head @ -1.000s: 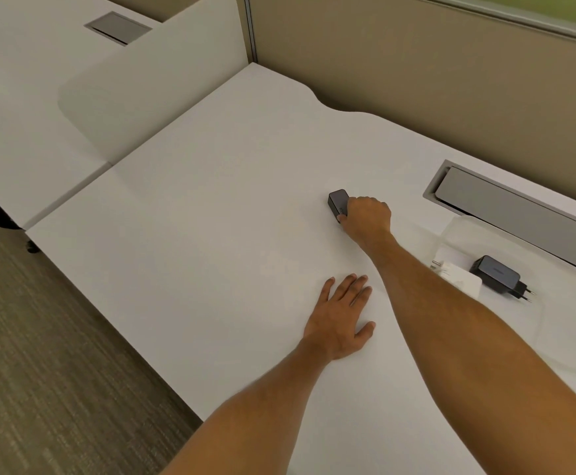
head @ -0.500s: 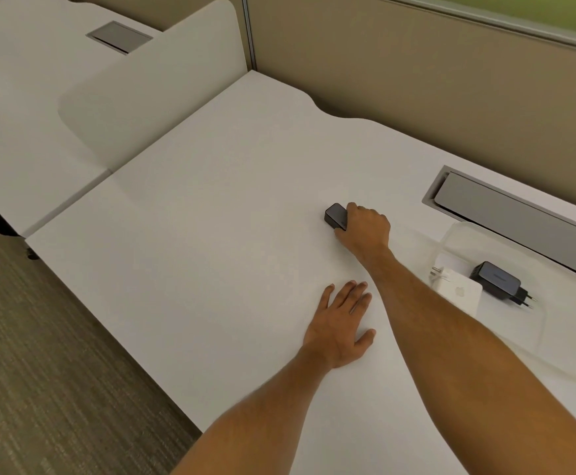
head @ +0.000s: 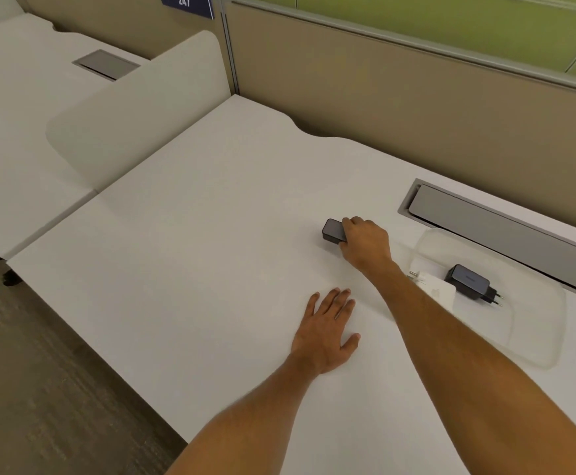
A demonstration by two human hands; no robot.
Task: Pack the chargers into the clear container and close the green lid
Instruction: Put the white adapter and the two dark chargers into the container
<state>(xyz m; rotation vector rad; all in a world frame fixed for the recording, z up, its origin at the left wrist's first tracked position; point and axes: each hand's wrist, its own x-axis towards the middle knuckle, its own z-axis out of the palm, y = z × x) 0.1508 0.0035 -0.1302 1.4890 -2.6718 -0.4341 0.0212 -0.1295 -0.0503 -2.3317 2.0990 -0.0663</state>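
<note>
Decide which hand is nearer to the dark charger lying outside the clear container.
Right. The right hand is closed on the dark charger. The left hand lies flat on the desk, nearer the person, apart from it.

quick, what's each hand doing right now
Left hand: open, flat on the desk, holding nothing.
Right hand: fingers closed on the dark charger.

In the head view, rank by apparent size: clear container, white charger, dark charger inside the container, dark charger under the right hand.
1. clear container
2. white charger, partly behind the forearm
3. dark charger inside the container
4. dark charger under the right hand, partly covered, so its rank is unsure
</note>
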